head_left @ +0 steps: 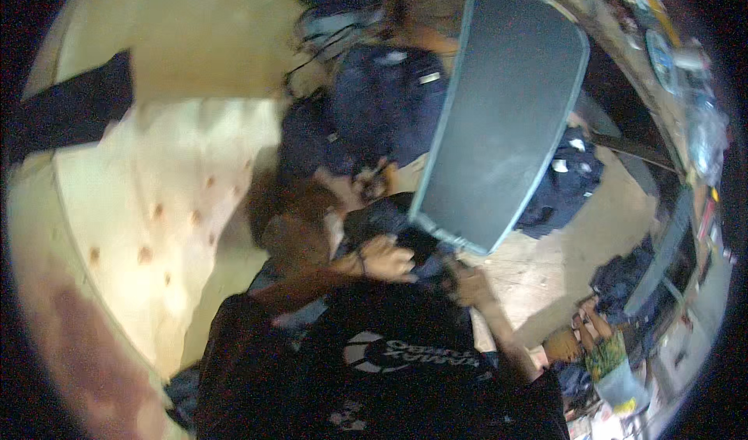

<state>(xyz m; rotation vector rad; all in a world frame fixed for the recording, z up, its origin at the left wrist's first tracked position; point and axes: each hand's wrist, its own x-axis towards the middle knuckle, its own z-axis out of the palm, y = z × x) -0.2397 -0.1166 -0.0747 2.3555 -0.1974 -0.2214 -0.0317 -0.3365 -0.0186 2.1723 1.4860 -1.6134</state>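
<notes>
My left hand (pixel 386 259) has its fingers curled at the edge of a bunch of dark cloth (pixel 421 247) in front of my chest. On the other side of that cloth is my right hand (pixel 473 286), its fingers closed in and blurred. The cloth seems gripped between both hands, though its folds hide the fingertips. Just beyond my hands rises a long grey board (pixel 510 97) with a pale blue-green rim, wider toward the far end. Its near end stops right above the cloth; whether it touches the cloth, I cannot tell.
Dark blue garments with white labels (pixel 389 101) lie in a heap ahead, and more dark garments (pixel 567 179) lie right of the board. A black cloth (pixel 86 105) is at the far left. Another person's hand (pixel 594 323) shows at lower right. Clutter (pixel 693 74) lines the right edge.
</notes>
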